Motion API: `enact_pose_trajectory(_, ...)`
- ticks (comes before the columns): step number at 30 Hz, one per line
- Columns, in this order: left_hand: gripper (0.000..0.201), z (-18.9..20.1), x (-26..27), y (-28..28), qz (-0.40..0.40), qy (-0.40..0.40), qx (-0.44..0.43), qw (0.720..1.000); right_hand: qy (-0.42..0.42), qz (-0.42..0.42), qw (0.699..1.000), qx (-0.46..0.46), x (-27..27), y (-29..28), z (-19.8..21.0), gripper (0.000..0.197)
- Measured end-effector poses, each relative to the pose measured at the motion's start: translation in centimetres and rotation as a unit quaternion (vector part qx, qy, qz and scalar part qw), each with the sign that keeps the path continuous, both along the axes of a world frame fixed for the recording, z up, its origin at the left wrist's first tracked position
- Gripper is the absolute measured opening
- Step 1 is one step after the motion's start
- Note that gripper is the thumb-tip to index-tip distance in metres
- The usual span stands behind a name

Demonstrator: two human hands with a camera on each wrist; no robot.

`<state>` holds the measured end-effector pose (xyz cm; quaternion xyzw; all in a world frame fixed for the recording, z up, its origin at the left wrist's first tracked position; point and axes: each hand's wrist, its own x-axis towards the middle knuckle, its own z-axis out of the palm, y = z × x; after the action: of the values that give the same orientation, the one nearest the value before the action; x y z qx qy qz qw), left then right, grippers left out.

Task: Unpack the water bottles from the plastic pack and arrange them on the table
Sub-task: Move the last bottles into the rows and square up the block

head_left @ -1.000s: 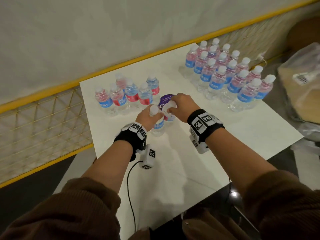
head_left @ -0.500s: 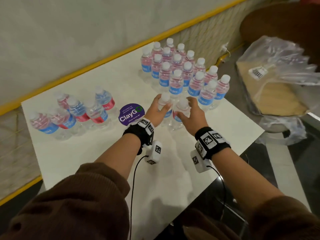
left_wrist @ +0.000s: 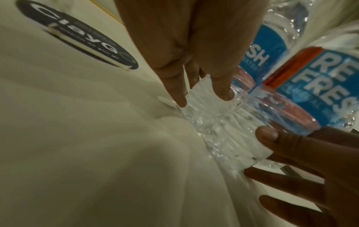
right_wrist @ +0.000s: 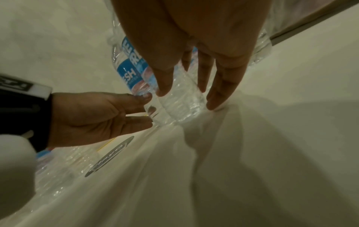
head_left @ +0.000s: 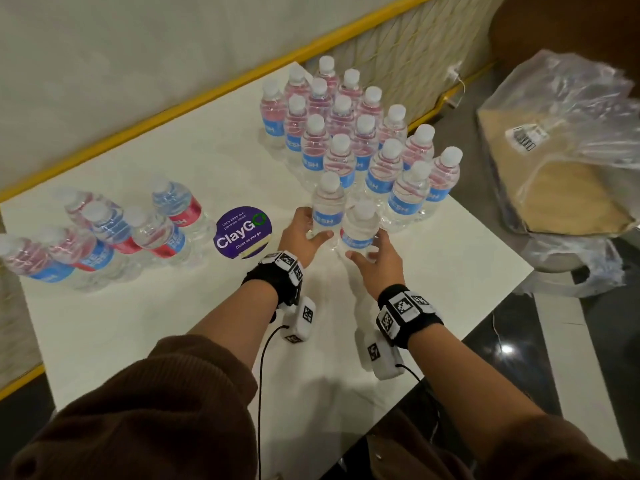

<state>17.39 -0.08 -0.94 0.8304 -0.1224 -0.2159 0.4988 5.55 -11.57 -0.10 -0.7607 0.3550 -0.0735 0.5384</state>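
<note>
Both hands (head_left: 304,233) (head_left: 375,259) have released two bottles (head_left: 358,225) beside the cluster.

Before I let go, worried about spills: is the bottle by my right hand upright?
Upright: the bottle stands base-down on the table, white cap on top.

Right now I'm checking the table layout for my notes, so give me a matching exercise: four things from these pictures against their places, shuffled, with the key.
Things:
1. purple ClayGo sticker
2. empty plastic pack
3. left hand
4. big cluster of upright bottles

Places:
A. at the base of a front bottle
B. off the table, at right
C. far right part of the table
D. flat on the table between the two bottle groups

Pairs: 1-D, 2-B, 3-A, 4-C
</note>
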Motion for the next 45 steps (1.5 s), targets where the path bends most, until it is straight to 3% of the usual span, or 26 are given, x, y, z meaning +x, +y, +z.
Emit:
enact_pose_trajectory(6,0.051,0.1,-0.2,-2.3,-0.04,0.002,-0.012,0.999,-0.016,-0.118,0.993,0.008,0.1,-1.1,-0.9,0.065)
enact_pose_trajectory(11,0.053,-0.1,-0.6,-3.4,0.007,0.011,-0.014,1.0,-0.007,-0.157,0.987,0.033,0.5,-1.3,-0.9,0.066)
enact_pose_trajectory(45,0.05,0.5,-0.4,-5.2,0.037,0.035,0.02,0.998,-0.002,-0.211,0.977,0.03,0.3,-0.2,-1.3,0.059)
